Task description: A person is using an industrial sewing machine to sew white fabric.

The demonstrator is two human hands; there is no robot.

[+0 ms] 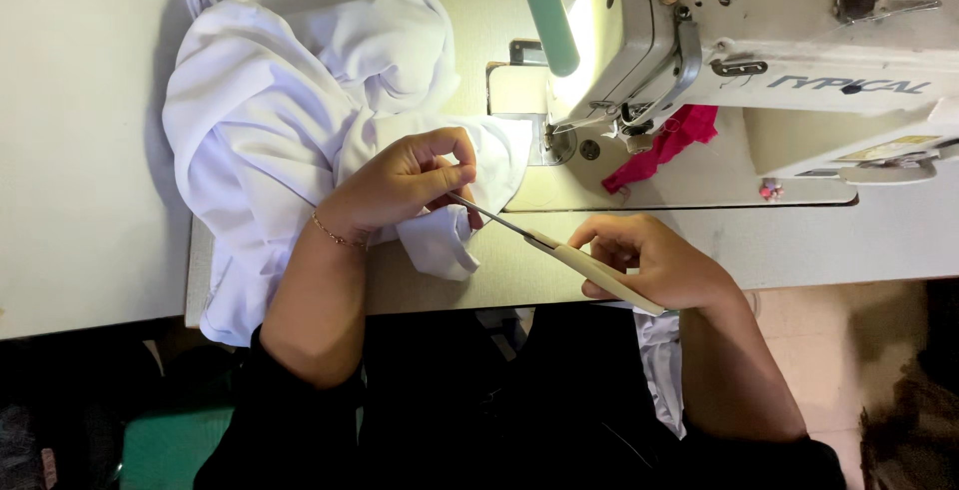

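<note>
A heap of white fabric (290, 100) lies on the sewing table, left of the machine. My left hand (405, 180) pinches a small fold of this cloth between thumb and fingers. My right hand (659, 260) grips cream-handled thread snips (544, 243), whose thin metal blades point left and reach the pinched spot by my left fingers. Another bit of white cloth hangs down under my right wrist.
A cream industrial sewing machine (759, 40) stands at the upper right, with its lamp lit over the needle plate (549, 145). A strip of red fabric (664, 145) lies under its arm. A pale green cylinder (549, 15) sticks up beside the machine head. The table edge (450, 300) runs in front of me.
</note>
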